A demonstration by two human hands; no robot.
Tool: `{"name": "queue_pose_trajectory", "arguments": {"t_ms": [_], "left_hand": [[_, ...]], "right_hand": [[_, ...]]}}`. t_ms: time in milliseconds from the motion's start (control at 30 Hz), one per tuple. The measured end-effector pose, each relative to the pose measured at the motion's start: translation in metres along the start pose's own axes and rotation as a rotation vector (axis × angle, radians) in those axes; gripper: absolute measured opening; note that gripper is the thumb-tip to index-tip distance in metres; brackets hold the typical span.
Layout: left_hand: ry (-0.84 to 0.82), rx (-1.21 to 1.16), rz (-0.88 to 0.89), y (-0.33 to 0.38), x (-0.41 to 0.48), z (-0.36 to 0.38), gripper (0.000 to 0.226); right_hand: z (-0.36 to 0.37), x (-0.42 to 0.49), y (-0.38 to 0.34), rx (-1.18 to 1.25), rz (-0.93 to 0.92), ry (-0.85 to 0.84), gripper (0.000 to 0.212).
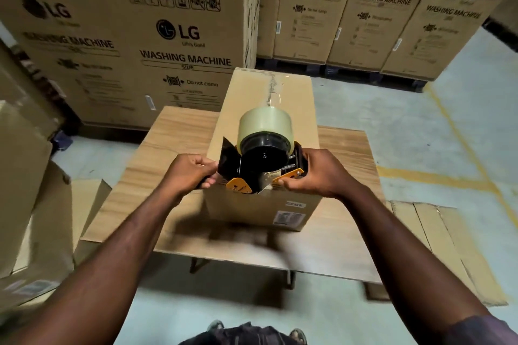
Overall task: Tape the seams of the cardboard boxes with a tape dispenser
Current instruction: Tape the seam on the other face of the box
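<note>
Gripping tape dispenser (pixel 262 161): left hand (pixel 188 174), right hand (pixel 316 173); dispenser hides box (pixel 297 131) seam's near end.

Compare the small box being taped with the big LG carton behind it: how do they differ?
The small box sits on the wooden table; the LG carton stands behind the table, its base below the tabletop. The small box is almost plain, with labels low on its near face; the LG carton carries bold logo, text and handling symbols. The small box has clear tape along its top seam, with the tape dispenser held on it by both hands; the carton is untouched. Both are brown cardboard.
</note>
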State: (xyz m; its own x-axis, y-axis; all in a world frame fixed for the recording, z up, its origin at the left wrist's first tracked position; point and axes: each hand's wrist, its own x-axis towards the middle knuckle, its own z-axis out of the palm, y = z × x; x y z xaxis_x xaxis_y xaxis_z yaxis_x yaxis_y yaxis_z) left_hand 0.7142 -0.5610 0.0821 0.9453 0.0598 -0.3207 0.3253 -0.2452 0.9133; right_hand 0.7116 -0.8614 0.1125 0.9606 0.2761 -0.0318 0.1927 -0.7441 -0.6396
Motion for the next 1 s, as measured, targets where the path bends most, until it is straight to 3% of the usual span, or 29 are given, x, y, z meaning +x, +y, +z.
{"name": "queue_pose_trajectory", "arguments": {"t_ms": [500,633,767,867,1000], "left_hand": [[-0.021,0.019,0.01,-0.052,0.036,-0.042,0.016],[-0.113,-0.092,-0.079,-0.067,0.04,-0.031,0.022],[-0.185,-0.034,-0.221,-0.099,0.035,-0.014,0.039],[-0.165,-0.191,-0.321,-0.112,0.032,-0.008,0.034],[-0.105,-0.332,-0.303,-0.105,0.039,-0.013,0.036]], "right_hand": [[0.043,0.032,-0.037,-0.144,0.057,-0.063,0.035],[0.044,0.034,-0.036,-0.153,0.071,-0.06,0.037],[0.047,0.036,-0.034,-0.172,0.075,-0.057,0.038],[0.047,0.036,-0.033,-0.173,0.073,-0.063,0.043],[0.048,0.037,-0.032,-0.161,0.087,-0.061,0.042]]}}
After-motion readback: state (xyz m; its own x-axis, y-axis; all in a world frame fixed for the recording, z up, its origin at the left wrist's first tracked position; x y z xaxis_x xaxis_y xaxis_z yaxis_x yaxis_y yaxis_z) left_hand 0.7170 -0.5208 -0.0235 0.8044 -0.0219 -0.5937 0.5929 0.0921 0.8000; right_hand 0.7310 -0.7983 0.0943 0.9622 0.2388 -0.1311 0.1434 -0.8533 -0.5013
